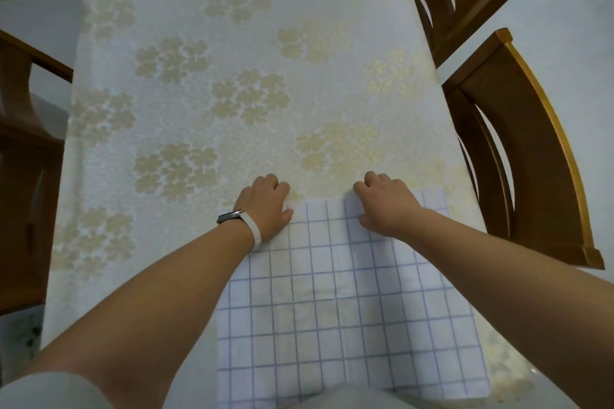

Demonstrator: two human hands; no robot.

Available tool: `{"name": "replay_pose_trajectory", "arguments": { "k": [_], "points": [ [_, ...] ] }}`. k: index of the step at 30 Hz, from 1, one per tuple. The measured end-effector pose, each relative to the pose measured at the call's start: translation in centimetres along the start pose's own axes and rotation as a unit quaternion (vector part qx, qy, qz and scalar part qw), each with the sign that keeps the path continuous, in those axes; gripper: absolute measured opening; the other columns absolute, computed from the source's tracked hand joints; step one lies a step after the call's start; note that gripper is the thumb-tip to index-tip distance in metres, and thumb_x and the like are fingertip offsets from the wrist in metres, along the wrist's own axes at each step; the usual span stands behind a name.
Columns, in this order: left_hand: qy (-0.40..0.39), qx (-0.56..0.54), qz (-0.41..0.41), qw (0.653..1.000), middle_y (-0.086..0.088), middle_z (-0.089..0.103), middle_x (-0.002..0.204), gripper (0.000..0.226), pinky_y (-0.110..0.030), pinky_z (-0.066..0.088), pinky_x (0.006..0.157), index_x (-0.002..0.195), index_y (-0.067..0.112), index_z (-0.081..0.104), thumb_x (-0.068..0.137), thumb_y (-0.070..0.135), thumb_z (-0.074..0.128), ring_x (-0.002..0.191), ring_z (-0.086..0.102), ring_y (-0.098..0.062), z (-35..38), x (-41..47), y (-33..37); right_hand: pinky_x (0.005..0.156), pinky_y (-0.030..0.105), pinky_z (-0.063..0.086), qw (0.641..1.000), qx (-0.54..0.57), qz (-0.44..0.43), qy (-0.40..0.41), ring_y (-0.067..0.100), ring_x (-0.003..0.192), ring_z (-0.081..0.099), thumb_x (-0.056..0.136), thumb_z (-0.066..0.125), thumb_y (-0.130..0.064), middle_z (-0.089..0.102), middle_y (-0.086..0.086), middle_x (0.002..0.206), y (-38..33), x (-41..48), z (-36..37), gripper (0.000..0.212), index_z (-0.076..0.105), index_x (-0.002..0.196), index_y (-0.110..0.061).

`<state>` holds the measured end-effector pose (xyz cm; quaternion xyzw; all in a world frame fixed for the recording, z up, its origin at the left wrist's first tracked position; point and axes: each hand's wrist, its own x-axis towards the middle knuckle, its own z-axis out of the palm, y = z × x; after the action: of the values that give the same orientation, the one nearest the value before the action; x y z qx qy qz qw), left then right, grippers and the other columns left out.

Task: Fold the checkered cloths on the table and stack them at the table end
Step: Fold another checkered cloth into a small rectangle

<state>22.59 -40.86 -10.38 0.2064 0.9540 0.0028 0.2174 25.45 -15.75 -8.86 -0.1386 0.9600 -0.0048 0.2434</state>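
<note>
At the left side a wooden chair point(23, 143) stands against the table point(232, 26), which wears a pale flowered cover. The left hand point(265, 206), with a wristband point(247, 222) on it, sits at the far left corner of the checkered cloth point(349, 309); its fingers are curled under and its thumb lies on the fabric, so it seems to pinch that corner. The cloth lies flat on the near right part of the table and spreads from the hands back toward the person, its near edge hidden under the body. Its longer side seems to run near to far, though the wide lens makes that hard to be sure of. The right hand point(388, 206) grips the same far edge with curled fingers, but well inside the far right corner, which lies free beside it. Both hands are thus at the far edge with the whole cloth on their near side, so a fold would likely carry this edge toward the person. With the right corner unheld, it may lag or droop. Two more chairs point(518, 156) stand along the right side.
</note>
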Motion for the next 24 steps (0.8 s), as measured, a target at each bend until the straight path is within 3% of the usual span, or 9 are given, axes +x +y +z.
{"name": "replay_pose_trajectory", "arguments": {
  "k": [5, 11, 16, 20, 24],
  "points": [
    [-0.007, -0.052, 0.014, 0.999, -0.006, 0.05, 0.116, 0.041, -0.037, 0.044, 0.082, 0.119, 0.018, 0.052, 0.09, 0.048, 0.056, 0.104, 0.047, -0.026, 0.4, 0.7, -1.5, 0.081, 0.038, 0.041, 0.999, -0.029, -0.014, -0.023, 0.029, 0.107, 0.05, 0.084, 0.067, -0.034, 0.049, 0.009, 0.117, 0.4, 1.7, -0.3, 0.046, 0.049, 0.12, -0.012],
    [-0.008, -0.035, 0.053, 0.998, -0.004, 0.053, 0.105, 0.026, -0.037, 0.039, 0.078, 0.102, 0.017, 0.057, 0.094, 0.042, 0.051, 0.097, 0.048, -0.026, 1.2, 0.9, -1.4, 0.08, 0.037, 0.041, 0.998, -0.024, -0.01, -0.054, 0.029, 0.105, 0.05, 0.083, 0.067, -0.023, 0.049, 0.01, 0.114, -0.1, 2.7, -0.8, 0.037, 0.054, 0.114, -0.009],
    [-0.011, -0.129, 0.009, 0.992, -0.001, 0.053, 0.097, 0.019, -0.037, 0.043, 0.076, 0.097, 0.019, 0.054, 0.092, 0.037, 0.057, 0.091, 0.049, -0.023, 1.4, 0.4, -1.0, 0.073, 0.034, 0.036, 0.998, -0.011, -0.014, -0.065, 0.026, 0.092, 0.044, 0.083, 0.058, -0.013, 0.044, 0.009, 0.106, -0.4, 2.3, -1.0, 0.024, 0.055, 0.106, -0.007],
    [-0.072, -0.173, -0.033, 0.982, 0.004, 0.056, 0.088, 0.018, -0.032, 0.042, 0.065, 0.091, 0.025, 0.051, 0.089, 0.041, 0.058, 0.08, 0.054, -0.019, 0.2, 0.0, -1.7, 0.068, 0.034, 0.033, 0.999, -0.01, -0.019, -0.036, 0.022, 0.082, 0.032, 0.082, 0.058, -0.013, 0.031, 0.004, 0.094, -0.2, 1.4, -0.5, 0.012, 0.055, 0.093, -0.01],
    [-0.076, -0.153, -0.027, 0.985, 0.003, 0.057, 0.088, 0.012, -0.031, 0.043, 0.068, 0.09, 0.022, 0.057, 0.094, 0.032, 0.052, 0.083, 0.057, -0.021, -0.9, -1.3, -2.7, 0.061, 0.034, 0.027, 0.999, 0.003, -0.025, 0.032, 0.023, 0.074, 0.031, 0.078, 0.057, -0.005, 0.031, 0.005, 0.088, 0.8, -0.1, 0.4, 0.005, 0.054, 0.08, -0.008]
  ]
}}
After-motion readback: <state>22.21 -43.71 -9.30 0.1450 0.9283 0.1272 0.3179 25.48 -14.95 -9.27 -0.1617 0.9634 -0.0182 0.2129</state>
